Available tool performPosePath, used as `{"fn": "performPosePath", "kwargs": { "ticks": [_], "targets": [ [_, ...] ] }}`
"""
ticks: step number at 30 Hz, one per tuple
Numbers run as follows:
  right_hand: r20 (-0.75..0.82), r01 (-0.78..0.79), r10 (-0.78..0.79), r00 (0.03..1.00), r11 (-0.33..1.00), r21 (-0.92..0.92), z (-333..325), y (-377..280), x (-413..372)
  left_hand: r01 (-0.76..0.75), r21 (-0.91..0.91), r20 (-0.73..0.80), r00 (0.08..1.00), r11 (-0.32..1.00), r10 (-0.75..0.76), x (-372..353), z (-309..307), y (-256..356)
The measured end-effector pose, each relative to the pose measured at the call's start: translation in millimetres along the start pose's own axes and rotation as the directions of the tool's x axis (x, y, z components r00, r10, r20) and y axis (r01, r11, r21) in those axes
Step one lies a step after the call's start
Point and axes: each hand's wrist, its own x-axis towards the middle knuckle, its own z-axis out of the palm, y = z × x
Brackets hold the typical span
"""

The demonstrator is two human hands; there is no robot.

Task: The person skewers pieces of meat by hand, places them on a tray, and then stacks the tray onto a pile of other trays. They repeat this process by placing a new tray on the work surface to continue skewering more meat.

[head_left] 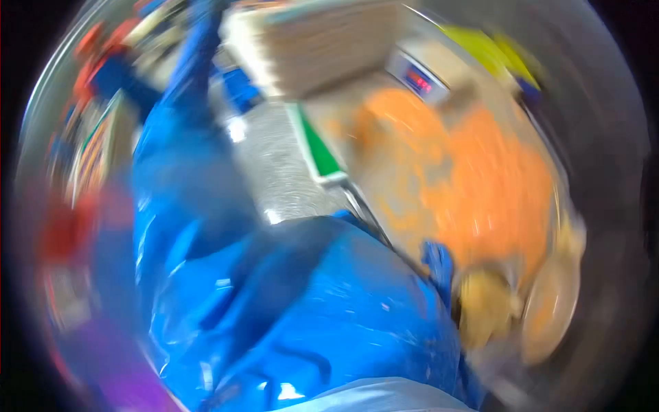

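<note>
Motion blur smears the head view. A blue-gloved hand (439,262), seemingly my right hand, is at the near edge of the worktop; its fingers are too smeared to show a grip. Close beside it is a rounded yellow-tan thing (484,305) whose kind I cannot make out. To its right stands a pale, shallow bowl (551,312) with orange bits in it. Loose orange food (491,185) in small pieces lies spread over the worktop. I cannot make out my left hand. A shiny blue apron (309,295) fills the lower middle.
A scale with a red display (419,81) stands at the back of the worktop, beside a large pale box-like block (329,48). Yellow-green material (487,51) lies behind. A green, white-edged panel (319,151) borders the shiny grey floor (274,165). Blurred orange-red shapes (89,62) are at left.
</note>
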Motion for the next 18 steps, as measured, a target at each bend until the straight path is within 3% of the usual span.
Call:
{"fn": "performPosePath", "kwargs": {
  "ticks": [1, 2, 3, 4, 5, 6, 8, 9, 11, 13, 15, 16, 17, 18],
  "targets": [
    [0.012, 0.304, -0.313, 0.950, 0.912, -0.275, 2, 6, -13, -0.059, -0.088, 0.027, 0.998, 0.994, 0.061, -18, 55, 35],
    [-0.028, 0.238, -0.256, 0.966, 0.931, -0.276, 1, 8, -11, 0.123, -0.255, 0.103, 0.990, 0.959, -0.100, -67, 93, 79],
    [-0.163, 0.061, -0.049, 0.985, 0.996, 0.066, 6, 8, -14, 0.391, -0.124, 0.304, 0.890, 0.912, -0.340, -110, 115, 146],
    [-0.202, 0.031, -0.060, 0.977, 0.989, -0.145, 7, -16, -21, 0.662, -0.465, 0.342, 0.747, 0.589, -0.570, -126, 147, 185],
    [-0.215, 0.087, -0.079, 0.973, 0.996, 0.030, 9, -11, -24, 0.211, -0.404, 0.378, 0.924, 0.890, -0.047, -212, 183, 116],
    [-0.224, 0.048, -0.005, 0.975, 0.981, 0.189, 16, -32, -30, 0.319, -0.453, 0.514, 0.856, 0.832, -0.048, -258, 202, 126],
    [-0.083, 0.163, -0.182, 0.980, 0.967, -0.197, 14, -67, -44, 0.421, -0.326, 0.689, 0.718, 0.846, -0.092, -317, 220, 173],
    [-0.112, 0.150, -0.173, 0.978, 0.970, -0.191, 10, -94, -52, 0.436, -0.382, 0.699, 0.713, 0.815, -0.054, -336, 234, 190],
    [0.083, 0.080, -0.072, 0.994, 0.992, -0.097, 2, -138, -65, 0.504, -0.432, 0.751, 0.661, 0.747, -0.012, -361, 252, 216],
    [-0.143, 0.100, -0.132, 0.981, 0.972, -0.212, -27, -139, -66, 0.537, -0.412, 0.814, 0.579, 0.736, 0.033, -371, 264, 239],
    [-0.340, -0.023, -0.172, 0.924, 0.865, -0.501, -74, -139, -59, 0.384, -0.475, 0.818, 0.525, 0.792, 0.237, -377, 275, 262],
    [-0.409, -0.009, -0.253, 0.877, 0.842, -0.539, -109, -116, -56, 0.344, -0.544, 0.812, 0.447, 0.766, 0.375, -381, 279, 274],
    [-0.445, -0.070, -0.215, 0.870, 0.838, -0.541, -129, -117, -65, 0.300, -0.635, 0.763, 0.389, 0.712, 0.517, -411, 298, 261],
    [-0.479, -0.125, -0.184, 0.859, 0.830, -0.543, -145, -125, -72, 0.313, -0.626, 0.772, 0.375, 0.714, 0.513, -414, 309, 265]
  ]
}}
